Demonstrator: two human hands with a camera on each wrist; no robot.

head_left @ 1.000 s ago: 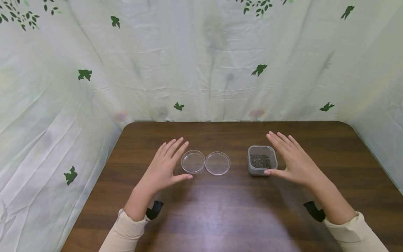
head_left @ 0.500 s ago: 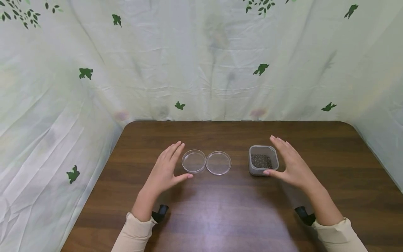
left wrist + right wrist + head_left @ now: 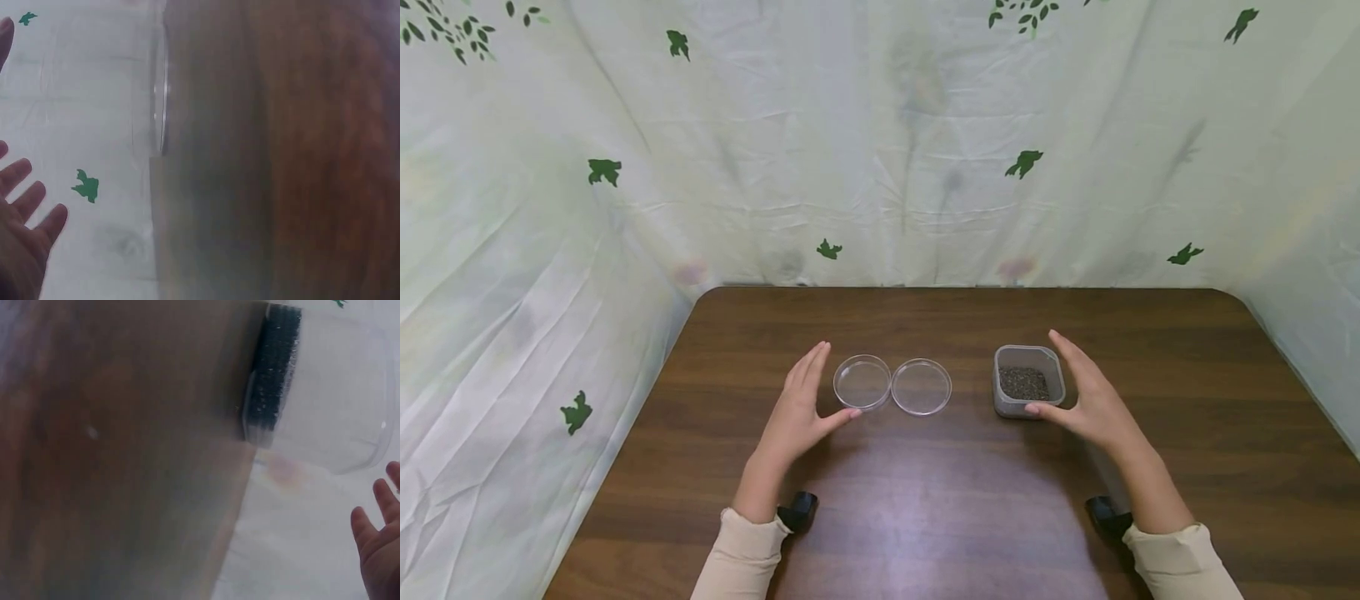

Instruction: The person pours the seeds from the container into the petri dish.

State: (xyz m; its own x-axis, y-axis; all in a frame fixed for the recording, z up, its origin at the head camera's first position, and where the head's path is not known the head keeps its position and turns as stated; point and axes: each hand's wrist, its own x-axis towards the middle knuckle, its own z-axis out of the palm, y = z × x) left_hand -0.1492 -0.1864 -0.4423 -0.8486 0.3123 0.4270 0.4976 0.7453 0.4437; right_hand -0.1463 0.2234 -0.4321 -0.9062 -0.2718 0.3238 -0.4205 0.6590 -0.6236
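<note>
Two clear shallow round dishes, like the halves of a petri dish, lie side by side: a left dish (image 3: 862, 382) and a right dish (image 3: 921, 387). My left hand (image 3: 793, 417) is just left of the left dish, fingers spread from the thumb, whose tip is at the near rim. Its fingers hold nothing. To the right stands a clear square plastic tub (image 3: 1007, 408) with small dark grains (image 3: 1024, 383) in its lower part. My right hand (image 3: 1097, 408) curves loosely beside the tub, thumb overlapping its near side. In the right wrist view its fingers (image 3: 365, 528) are apart from the tub.
Everything stands on a dark brown wooden table (image 3: 925, 500) with rounded far corners. A pale cloth (image 3: 880, 150) with green bird and leaf shapes hangs behind and at both sides. Each wrist carries a black camera mount (image 3: 801, 510).
Both forearms have shifted inward. The left fingers have drawn closer together and slightly nearer, and the right hand's fingers have turned more upright beside the tub. Dishes and tub stay in place.
</note>
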